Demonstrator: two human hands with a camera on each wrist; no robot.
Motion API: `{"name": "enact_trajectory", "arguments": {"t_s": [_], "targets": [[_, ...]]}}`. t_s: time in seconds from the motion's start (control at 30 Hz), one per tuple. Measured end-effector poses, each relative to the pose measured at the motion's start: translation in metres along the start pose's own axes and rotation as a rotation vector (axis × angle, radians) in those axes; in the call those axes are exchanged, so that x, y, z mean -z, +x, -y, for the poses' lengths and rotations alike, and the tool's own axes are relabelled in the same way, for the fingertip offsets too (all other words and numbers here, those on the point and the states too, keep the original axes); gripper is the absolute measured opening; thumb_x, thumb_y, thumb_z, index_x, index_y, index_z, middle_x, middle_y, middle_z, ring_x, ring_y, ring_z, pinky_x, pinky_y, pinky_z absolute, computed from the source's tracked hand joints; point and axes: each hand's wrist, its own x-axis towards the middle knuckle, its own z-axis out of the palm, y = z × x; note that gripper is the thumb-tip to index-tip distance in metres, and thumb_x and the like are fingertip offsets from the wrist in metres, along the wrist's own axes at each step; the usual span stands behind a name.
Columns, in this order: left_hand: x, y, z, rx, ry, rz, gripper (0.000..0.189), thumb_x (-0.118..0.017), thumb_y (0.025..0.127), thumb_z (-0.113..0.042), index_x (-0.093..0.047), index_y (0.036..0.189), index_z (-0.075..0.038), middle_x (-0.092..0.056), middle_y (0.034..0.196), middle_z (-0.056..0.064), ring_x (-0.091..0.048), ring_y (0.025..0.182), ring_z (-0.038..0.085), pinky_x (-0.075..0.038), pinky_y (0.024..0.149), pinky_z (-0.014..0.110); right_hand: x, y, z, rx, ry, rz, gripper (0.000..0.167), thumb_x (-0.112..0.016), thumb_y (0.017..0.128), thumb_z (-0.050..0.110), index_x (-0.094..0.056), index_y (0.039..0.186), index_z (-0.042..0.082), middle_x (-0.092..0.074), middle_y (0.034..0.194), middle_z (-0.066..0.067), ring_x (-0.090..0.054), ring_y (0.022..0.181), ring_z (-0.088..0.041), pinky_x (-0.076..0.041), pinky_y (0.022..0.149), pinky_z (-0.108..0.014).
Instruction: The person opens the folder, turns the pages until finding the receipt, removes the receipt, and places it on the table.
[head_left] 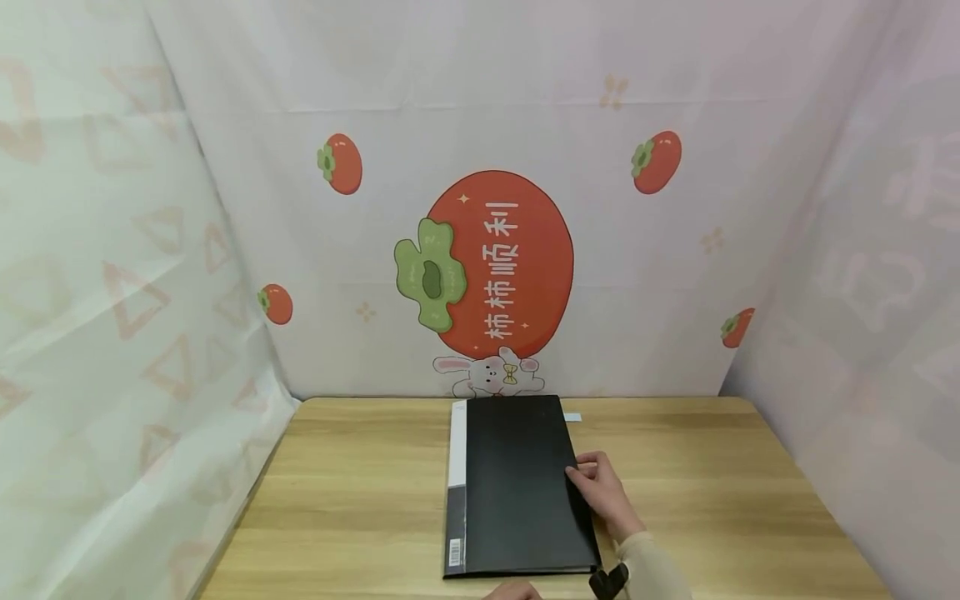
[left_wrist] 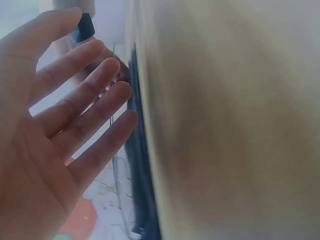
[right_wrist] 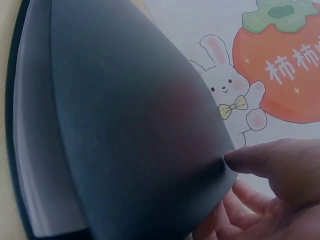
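A black folder point(head_left: 525, 483) with a white and grey spine strip lies lengthwise on the wooden table. My right hand point(head_left: 603, 496) pinches the right edge of its cover between thumb and fingers. In the right wrist view the cover point(right_wrist: 130, 115) bends up in that grip, with pale sheets point(right_wrist: 37, 150) showing beneath it. At the bottom edge of the head view, only part of my left hand point(head_left: 513, 591) shows, in front of the folder. The left wrist view has the left hand point(left_wrist: 55, 130) with its fingers spread and fairly straight, holding nothing.
A small pale blue tab point(head_left: 572, 417) sticks out past the folder's upper right edge. The wooden table point(head_left: 360, 492) extends to both sides. Behind it hangs a white curtain point(head_left: 480, 83) printed with persimmons and a rabbit, and more cloth hangs left and right.
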Motion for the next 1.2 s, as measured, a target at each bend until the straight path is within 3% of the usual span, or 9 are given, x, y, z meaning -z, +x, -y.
{"name": "enact_trajectory", "arguments": {"t_s": [0.03,0.1,0.27,0.3,0.47,0.57,0.7,0.87,1.2], "targets": [[0.003,0.001,-0.006,0.007,0.028,-0.001,0.017,-0.065,0.104,-0.02,-0.07,0.088,-0.021,-0.057,0.079,-0.02,-0.046,0.072,-0.013,-0.043,0.059,0.014,0.001,-0.001,0.001,0.002,-0.005,0.008,0.035,-0.067,0.104,0.017,-0.052,0.127,-0.004,-0.069,0.108,-0.02,-0.066,0.09,-0.026,-0.052,0.077,-0.036],[0.013,0.004,-0.019,-0.023,0.113,0.068,0.018,-0.061,0.108,-0.027,-0.07,0.093,-0.026,-0.055,0.083,-0.023,-0.045,0.072,-0.013,-0.041,0.058,0.012,0.004,-0.003,0.004,0.01,-0.008,0.031,0.033,-0.068,0.104,0.017,-0.052,0.125,-0.003,-0.069,0.103,-0.016,-0.064,0.083,-0.023,-0.051,0.072,-0.035],[0.048,0.028,-0.05,-0.313,0.469,0.251,0.02,-0.06,0.109,-0.038,-0.074,0.11,-0.024,-0.06,0.097,-0.014,-0.046,0.081,-0.01,-0.036,0.065,0.003,0.013,-0.007,0.021,0.03,0.035,0.12,0.032,-0.068,0.104,0.014,-0.052,0.126,-0.003,-0.067,0.094,-0.013,-0.06,0.073,-0.023,-0.048,0.062,-0.034],[0.054,0.034,-0.056,-0.345,0.532,0.276,0.021,-0.061,0.108,-0.04,-0.074,0.113,-0.023,-0.06,0.099,-0.013,-0.045,0.082,-0.009,-0.034,0.066,0.003,0.014,-0.007,0.025,0.036,0.044,0.135,0.033,-0.068,0.104,0.014,-0.052,0.127,-0.003,-0.068,0.094,-0.013,-0.06,0.073,-0.023,-0.048,0.061,-0.033],[0.073,0.056,-0.085,-0.316,0.73,0.344,0.031,-0.071,0.102,-0.04,-0.07,0.129,-0.025,-0.054,0.094,-0.015,-0.039,0.077,-0.005,-0.032,0.062,0.007,0.017,-0.007,0.045,0.055,0.076,0.168,0.037,-0.07,0.104,0.017,-0.052,0.131,-0.001,-0.069,0.097,-0.011,-0.061,0.079,-0.021,-0.05,0.066,-0.031],[0.081,0.065,-0.099,-0.27,0.754,0.332,0.05,-0.078,0.097,-0.041,-0.062,0.143,-0.031,-0.051,0.091,-0.015,-0.039,0.077,-0.003,-0.033,0.062,0.009,0.014,-0.008,0.059,0.071,0.109,0.18,0.038,-0.069,0.104,0.019,-0.051,0.132,0.0,-0.068,0.098,-0.011,-0.059,0.08,-0.022,-0.05,0.067,-0.031],[0.089,0.071,-0.107,-0.313,0.77,0.234,0.065,-0.082,0.093,-0.045,-0.054,0.151,-0.039,-0.052,0.09,-0.014,-0.042,0.076,-0.002,-0.032,0.06,0.008,0.007,-0.011,0.076,0.085,0.17,0.184,0.036,-0.067,0.105,0.019,-0.051,0.133,0.002,-0.063,0.097,-0.011,-0.056,0.077,-0.021,-0.051,0.067,-0.03],[0.096,0.076,-0.109,-0.412,0.798,0.139,0.059,-0.082,0.092,-0.048,-0.059,0.146,-0.039,-0.055,0.089,-0.012,-0.043,0.074,-0.002,-0.029,0.06,0.007,-0.001,-0.015,0.089,0.097,0.221,0.182,0.035,-0.066,0.106,0.019,-0.053,0.136,0.005,-0.063,0.097,-0.01,-0.055,0.075,-0.02,-0.052,0.067,-0.029],[0.103,0.081,-0.115,-0.412,0.813,0.128,0.042,-0.083,0.093,-0.04,-0.07,0.132,-0.033,-0.054,0.093,-0.01,-0.044,0.075,-0.001,-0.031,0.062,0.007,-0.007,-0.017,0.098,0.123,0.359,0.234,0.032,-0.055,0.111,0.016,-0.056,0.14,0.003,-0.059,0.094,-0.009,-0.058,0.074,-0.018,-0.05,0.065,-0.023]]}}
